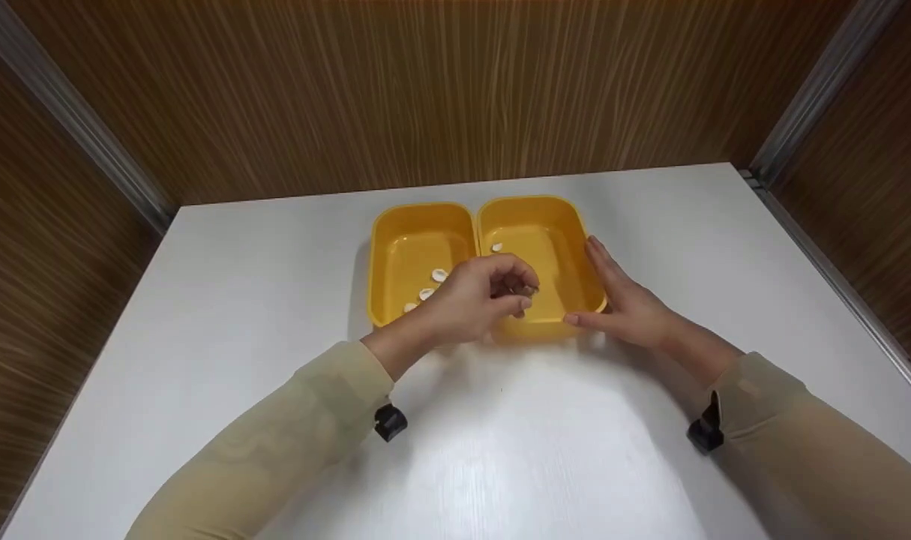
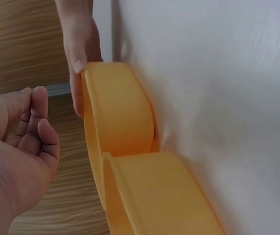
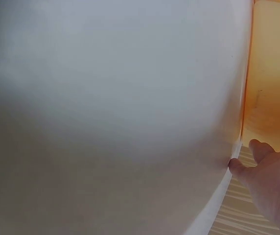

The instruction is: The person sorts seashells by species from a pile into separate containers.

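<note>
Two yellow bins stand side by side: the left bin (image 1: 418,212) holds several small white pieces (image 1: 439,275), and the right bin (image 1: 530,204) has one white piece (image 1: 496,247) near its left wall. My left hand (image 1: 474,300) is above the right bin, thumb and forefinger brought together in a pinch. A small pale piece seems to be between them, mostly hidden by the fingers. My right hand (image 1: 631,307) rests against the right bin's front right corner, fingers straight along its outer side and thumb at the front rim. In the right wrist view, its fingertips (image 3: 260,149) are beside that bin.
Both bins stand on a white table (image 1: 260,270), towards its back edge. Behind them rises a wood-grain panel (image 1: 455,90), with similar panels left and right. Black wrist straps (image 1: 390,422) hang below both sleeves.
</note>
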### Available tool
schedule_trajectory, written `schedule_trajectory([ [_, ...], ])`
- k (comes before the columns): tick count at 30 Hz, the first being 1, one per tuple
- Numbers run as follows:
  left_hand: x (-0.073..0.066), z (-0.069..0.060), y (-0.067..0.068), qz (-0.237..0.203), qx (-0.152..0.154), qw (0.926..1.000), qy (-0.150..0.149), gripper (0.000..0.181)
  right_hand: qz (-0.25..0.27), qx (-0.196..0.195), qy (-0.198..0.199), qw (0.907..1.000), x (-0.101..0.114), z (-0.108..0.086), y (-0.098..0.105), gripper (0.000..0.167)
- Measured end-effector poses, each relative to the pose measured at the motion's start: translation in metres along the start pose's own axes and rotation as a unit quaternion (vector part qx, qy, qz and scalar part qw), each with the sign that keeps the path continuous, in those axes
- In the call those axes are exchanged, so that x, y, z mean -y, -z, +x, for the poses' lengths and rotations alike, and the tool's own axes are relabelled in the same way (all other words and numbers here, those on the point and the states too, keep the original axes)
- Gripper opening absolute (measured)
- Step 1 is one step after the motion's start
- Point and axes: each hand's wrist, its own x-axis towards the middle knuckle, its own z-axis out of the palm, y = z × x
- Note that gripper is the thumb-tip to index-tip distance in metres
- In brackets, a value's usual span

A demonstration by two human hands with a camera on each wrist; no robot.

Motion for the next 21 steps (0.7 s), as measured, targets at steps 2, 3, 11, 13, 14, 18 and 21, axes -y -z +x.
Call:
schedule_trajectory([
  [2,0.0,0.005,0.004,-0.004,-0.01,0.9999,-0.003,0.016,-0.001,0.0,0.001,1.0,0.0,0.001,-0.001,0.122],
  [3,0.001,0.008,0.005,-0.006,-0.016,0.9999,-0.002,0.016,-0.001,0.0,0.001,1.0,0.0,0.001,-0.001,0.122],
  [11,0.006,0.03,0.012,-0.002,-0.056,0.9978,0.037,0.016,-0.002,0.003,0.003,1.0,-0.001,0.001,-0.003,0.122],
  [13,0.009,0.036,0.012,0.002,-0.065,0.9968,0.047,0.016,-0.003,0.002,0.003,1.0,-0.002,0.001,-0.003,0.122],
  [14,0.011,0.039,0.012,0.001,-0.068,0.9964,0.051,0.015,-0.001,0.002,0.003,1.0,-0.002,0.001,-0.003,0.122],
  [18,0.019,0.051,0.012,-0.005,-0.083,0.9939,0.073,0.015,0.004,0.002,-0.001,1.0,-0.002,-0.001,-0.004,0.122],
  [21,0.025,0.058,0.012,-0.008,-0.095,0.9916,0.087,0.014,0.002,0.003,-0.004,1.0,-0.001,-0.002,-0.005,0.122],
])
